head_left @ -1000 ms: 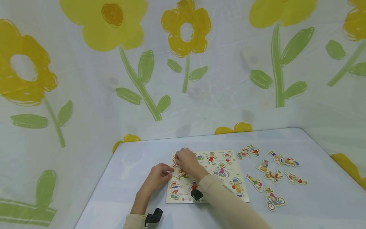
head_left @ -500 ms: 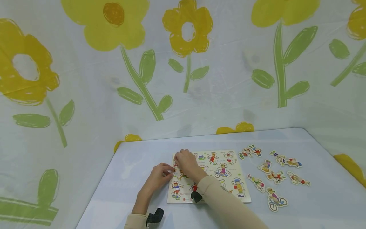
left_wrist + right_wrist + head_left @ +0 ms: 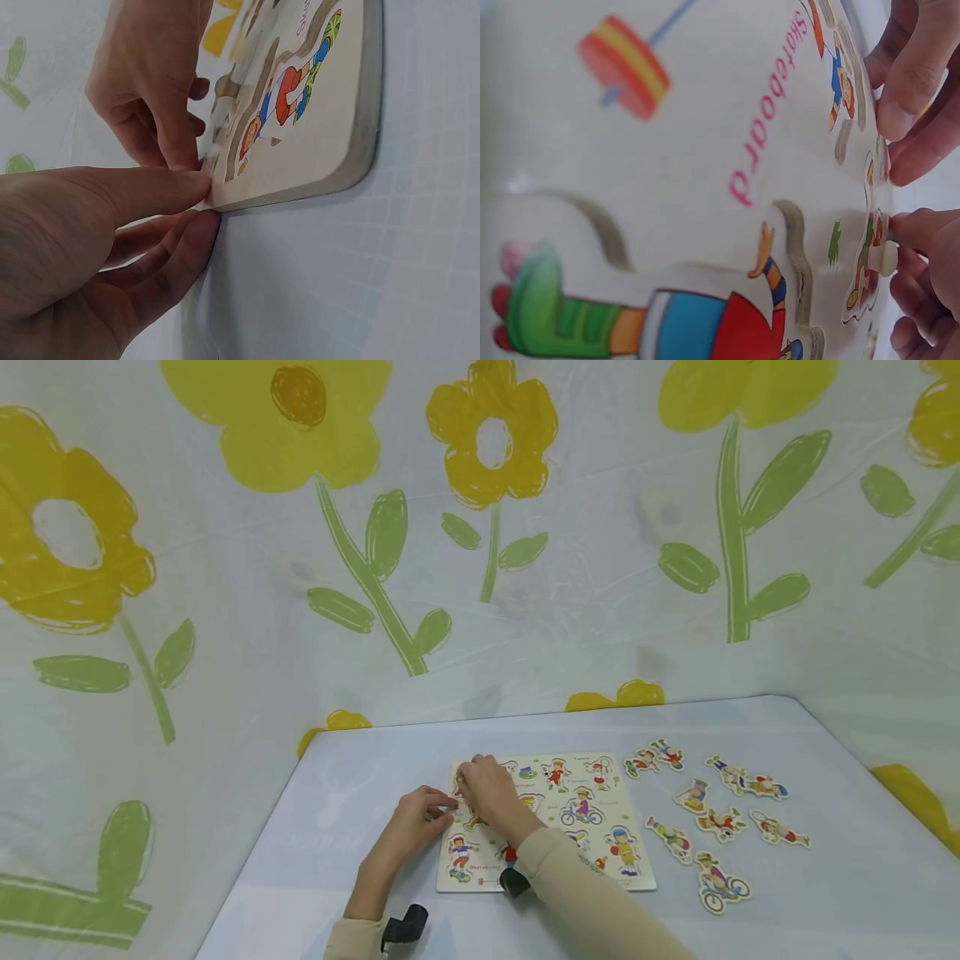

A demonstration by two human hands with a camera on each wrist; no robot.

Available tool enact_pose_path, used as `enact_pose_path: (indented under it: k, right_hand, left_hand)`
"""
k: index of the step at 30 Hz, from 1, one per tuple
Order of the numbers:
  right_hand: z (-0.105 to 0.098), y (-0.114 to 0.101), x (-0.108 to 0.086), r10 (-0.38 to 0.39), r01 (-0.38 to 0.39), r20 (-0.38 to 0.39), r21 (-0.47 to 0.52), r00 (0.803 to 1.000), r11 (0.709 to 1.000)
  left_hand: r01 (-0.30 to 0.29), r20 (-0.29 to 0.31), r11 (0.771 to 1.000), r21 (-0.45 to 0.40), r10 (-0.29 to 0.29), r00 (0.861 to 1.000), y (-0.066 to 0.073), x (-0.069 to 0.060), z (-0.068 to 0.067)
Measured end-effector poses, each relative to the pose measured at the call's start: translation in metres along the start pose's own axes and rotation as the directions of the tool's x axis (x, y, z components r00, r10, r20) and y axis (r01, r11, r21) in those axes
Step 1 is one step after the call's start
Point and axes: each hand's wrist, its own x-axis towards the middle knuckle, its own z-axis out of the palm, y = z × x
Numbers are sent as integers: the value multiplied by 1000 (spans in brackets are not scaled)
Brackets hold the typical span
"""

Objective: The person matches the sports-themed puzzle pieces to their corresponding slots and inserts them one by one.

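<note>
On the counter (image 3: 315, 827), head view, the puzzle board (image 3: 618, 814) is partly covered at far left by the right hand (image 3: 491, 789); left wrist view, board edge pinched by the left hand (image 3: 82, 240); right wrist view, right hand's grip, near a knobbed piece (image 3: 868, 262), cannot be told.

Cream puzzle board (image 3: 682, 165); white backdrop (image 3: 585, 627) patterned with yellow flowers (image 3: 298, 397) (green-stemmed ones).
</note>
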Motion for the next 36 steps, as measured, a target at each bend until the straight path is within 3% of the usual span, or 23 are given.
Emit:
enact_pose_path:
  k: [13,26,36]
  right_hand:
    - [0,3,0,4,-3,18,-51,1000,999]
    - [-11,28,-16,35,-45,79,129,996,991]
    - [-19,50,-28,69,-70,8,142,998,987]
  left_hand:
    - [-22,8,1000,-6,22,1000,-2,2,-2]
    - [16,30,1000,-1,-16,999,-2,0,-1]
    - [29,24,1000,-6,-29,999,-1,1,0]
